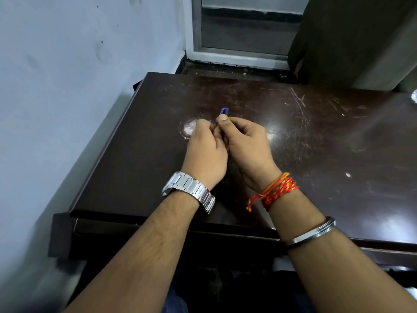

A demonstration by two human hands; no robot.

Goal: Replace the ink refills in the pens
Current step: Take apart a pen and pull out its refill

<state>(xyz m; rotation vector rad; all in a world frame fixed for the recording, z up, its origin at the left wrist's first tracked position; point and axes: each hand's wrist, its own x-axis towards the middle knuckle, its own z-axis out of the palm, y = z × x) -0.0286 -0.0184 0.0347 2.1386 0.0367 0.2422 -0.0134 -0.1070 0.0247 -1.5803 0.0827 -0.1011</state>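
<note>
The setting is reading as a plain room in a home or small office; which of the two cannot be told. A dark, glossy wooden bench (293, 132), scratched and scuffed, is standing against a pale blue painted wall (67, 64). An aluminium-framed window (243, 28) is sitting behind the bench, with a dark curtain (352, 37) hanging at its right side.

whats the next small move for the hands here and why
Probably a small twist or pull apart. The right hand pinches a small blue pen, of which only the tip shows above the thumb. The left hand closes in against it above the dark wooden table; what its fingers hold is hidden.
</note>
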